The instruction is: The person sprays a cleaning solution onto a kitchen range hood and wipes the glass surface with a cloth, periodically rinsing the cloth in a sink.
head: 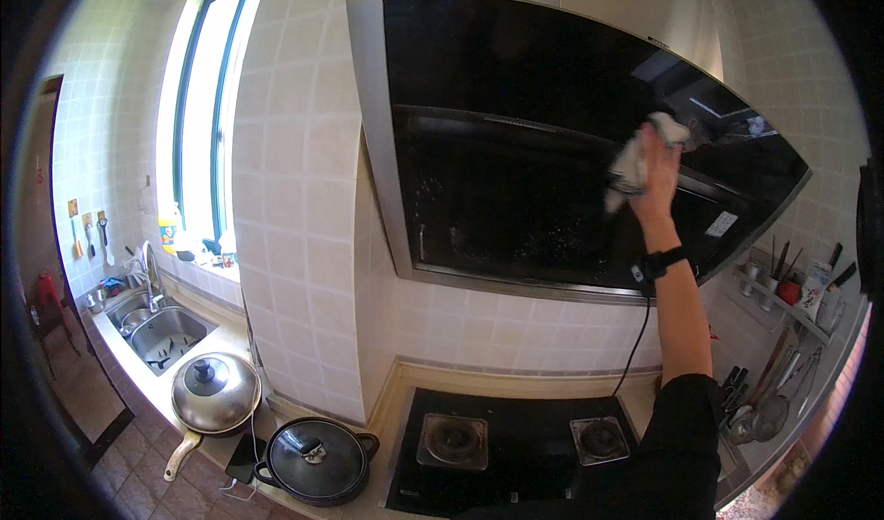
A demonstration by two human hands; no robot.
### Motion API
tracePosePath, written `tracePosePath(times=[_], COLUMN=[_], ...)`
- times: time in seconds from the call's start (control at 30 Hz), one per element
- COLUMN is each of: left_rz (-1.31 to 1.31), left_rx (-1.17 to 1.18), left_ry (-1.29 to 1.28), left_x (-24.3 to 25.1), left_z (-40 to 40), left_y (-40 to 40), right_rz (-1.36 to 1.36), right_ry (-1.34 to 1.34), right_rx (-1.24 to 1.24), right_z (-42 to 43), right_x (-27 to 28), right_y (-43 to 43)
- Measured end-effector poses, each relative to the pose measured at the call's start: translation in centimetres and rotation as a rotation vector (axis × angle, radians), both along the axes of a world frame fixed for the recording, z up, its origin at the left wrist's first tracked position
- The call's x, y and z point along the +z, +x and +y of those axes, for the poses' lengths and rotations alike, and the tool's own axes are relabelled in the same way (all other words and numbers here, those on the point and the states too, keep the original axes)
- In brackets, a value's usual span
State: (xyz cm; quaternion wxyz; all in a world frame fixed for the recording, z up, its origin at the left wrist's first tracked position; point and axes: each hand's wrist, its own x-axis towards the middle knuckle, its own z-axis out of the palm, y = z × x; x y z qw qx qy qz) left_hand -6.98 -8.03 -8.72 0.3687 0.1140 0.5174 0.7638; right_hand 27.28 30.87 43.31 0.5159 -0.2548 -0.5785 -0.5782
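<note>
My right hand (657, 175) is raised and presses a pale cloth (630, 164) against the black glass front of a range hood (497, 189). Both the hand and the cloth look slightly blurred. White spots and streaks mark the hood's lower panel. A dark band with a small device sits on my right wrist, and a black cable hangs from it. Below the hood lies a black gas cooktop (518, 437) with two burners. My left hand is out of view.
A lidded wok (215, 392), a black lidded pot (318, 459) and a phone (242, 459) on a cable stand left of the cooktop. Farther left is a double sink (169, 333). At right, a wall rack (780, 299) holds utensils, with ladles hanging below.
</note>
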Motion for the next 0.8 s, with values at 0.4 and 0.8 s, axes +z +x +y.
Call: tracePosePath(times=[0.4,0.8], left_rz=[0.045,0.053], left_rx=[0.079,0.085], left_ry=[0.014,0.013], left_x=[-1.0,1.3], left_z=[-2.9,-3.7], left_y=[1.1,0.8], right_rz=[-0.2,0.135], right_ry=[-0.112,0.061], right_rx=[0.3,0.159], right_z=[-7.8,-6.2], right_x=[4.2,5.4], right_y=[-25.3,-11.7])
